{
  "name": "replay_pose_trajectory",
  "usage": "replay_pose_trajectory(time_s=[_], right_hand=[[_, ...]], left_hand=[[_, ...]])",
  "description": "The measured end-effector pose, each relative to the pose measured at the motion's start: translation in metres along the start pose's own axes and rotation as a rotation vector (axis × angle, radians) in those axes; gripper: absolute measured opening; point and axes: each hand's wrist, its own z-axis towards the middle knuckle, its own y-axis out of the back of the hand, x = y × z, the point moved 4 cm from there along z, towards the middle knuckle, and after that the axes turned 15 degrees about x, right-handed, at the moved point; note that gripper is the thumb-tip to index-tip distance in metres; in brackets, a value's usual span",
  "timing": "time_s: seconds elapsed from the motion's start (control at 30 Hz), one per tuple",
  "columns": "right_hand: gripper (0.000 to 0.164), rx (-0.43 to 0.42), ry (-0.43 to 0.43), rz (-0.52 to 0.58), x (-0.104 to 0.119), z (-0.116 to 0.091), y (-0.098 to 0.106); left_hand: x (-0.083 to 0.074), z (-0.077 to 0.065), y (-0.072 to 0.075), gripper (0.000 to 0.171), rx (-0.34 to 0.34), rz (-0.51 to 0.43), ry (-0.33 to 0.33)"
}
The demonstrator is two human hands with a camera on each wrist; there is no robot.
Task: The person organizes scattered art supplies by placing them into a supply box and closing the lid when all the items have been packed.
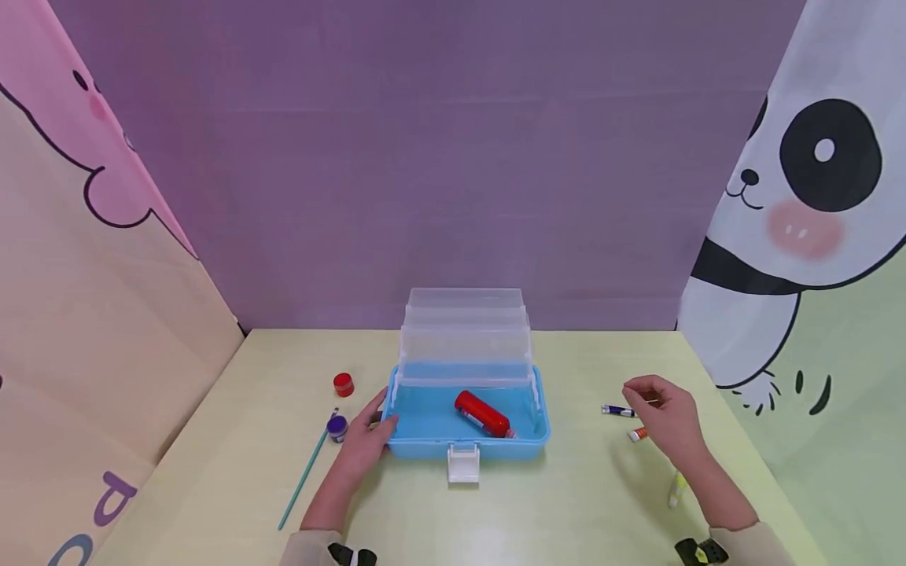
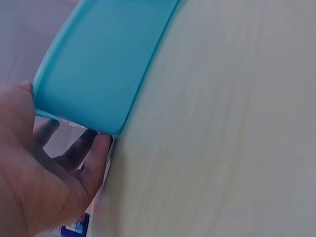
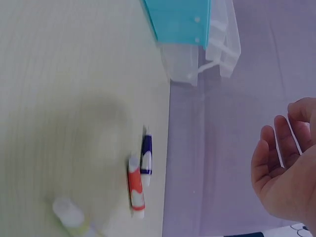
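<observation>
gripping the blue box (image 1: 425,449) by its left side with the left hand (image 1: 362,444); holding the relaxed, unclenched right hand (image 1: 664,413) raised right of the box, near a navy tube (image 1: 617,410) and an orange tube (image 1: 638,434); seeing a red bottle (image 1: 483,413) inside the box.

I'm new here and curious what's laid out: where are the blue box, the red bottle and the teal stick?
Blue box (image 1: 510,450): head view, on its front wall.
Red bottle (image 1: 483,413): head view, mid-body.
Teal stick (image 1: 306,475): head view, mid-shaft.
</observation>
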Motion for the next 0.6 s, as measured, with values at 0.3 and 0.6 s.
replay_pose_trajectory(time_s=[0.3, 0.6], right_hand=[[0.012, 0.064, -0.035, -0.247, -0.018, 0.005, 0.030], [0.011, 0.114, -0.043, -0.290, -0.025, 0.003, 0.044]], left_hand=[[-0.003, 0.000, -0.002, 0.059, -0.018, 0.014, 0.009], [0.001, 0.001, 0.001, 0.060, -0.019, 0.017, 0.009]])
